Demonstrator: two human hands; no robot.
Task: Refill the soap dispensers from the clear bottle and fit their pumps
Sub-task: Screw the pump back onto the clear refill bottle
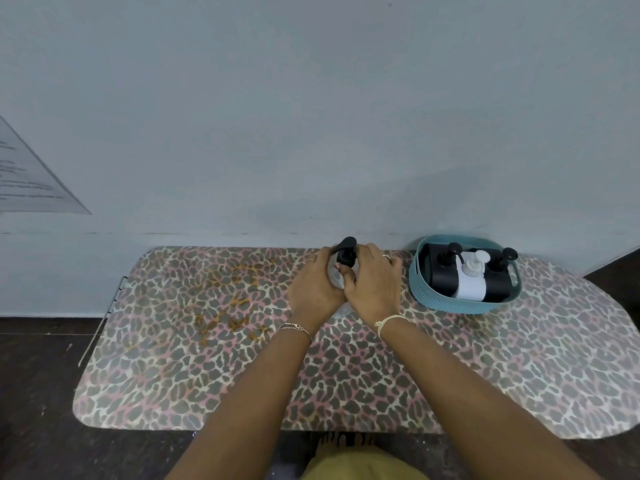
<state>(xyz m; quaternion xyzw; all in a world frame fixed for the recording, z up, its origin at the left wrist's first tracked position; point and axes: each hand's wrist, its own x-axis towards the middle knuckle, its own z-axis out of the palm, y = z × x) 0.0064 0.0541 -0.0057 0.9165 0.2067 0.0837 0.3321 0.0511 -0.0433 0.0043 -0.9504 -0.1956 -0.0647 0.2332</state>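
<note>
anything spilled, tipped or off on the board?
Only the orange-brown stains on the leopard-print board, left of the hands; they look like old marks, not fresh soap. The dispensers in the teal basket stand upright with pumps on. Both hands grip the clear bottle with the black pump.
</note>
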